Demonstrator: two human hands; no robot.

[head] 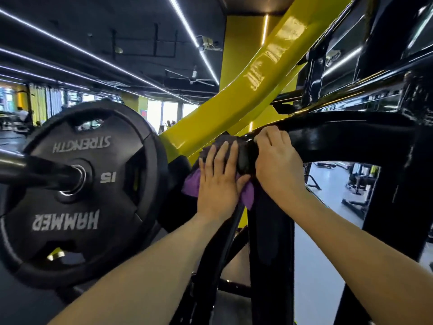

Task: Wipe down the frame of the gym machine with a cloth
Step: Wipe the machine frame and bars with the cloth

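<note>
Dim gym, left hand (219, 181) flat on purple cloth (194, 185), right hand (277, 165) gripping black frame (339, 139).

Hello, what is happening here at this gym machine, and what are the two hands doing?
A person is wiping the machine. The left hand presses a purple cloth flat against the black frame, near the yellow beam. The right hand holds the frame beside it, its fingers curled over the top. A black weight plate sits on its bar to the left.
</note>
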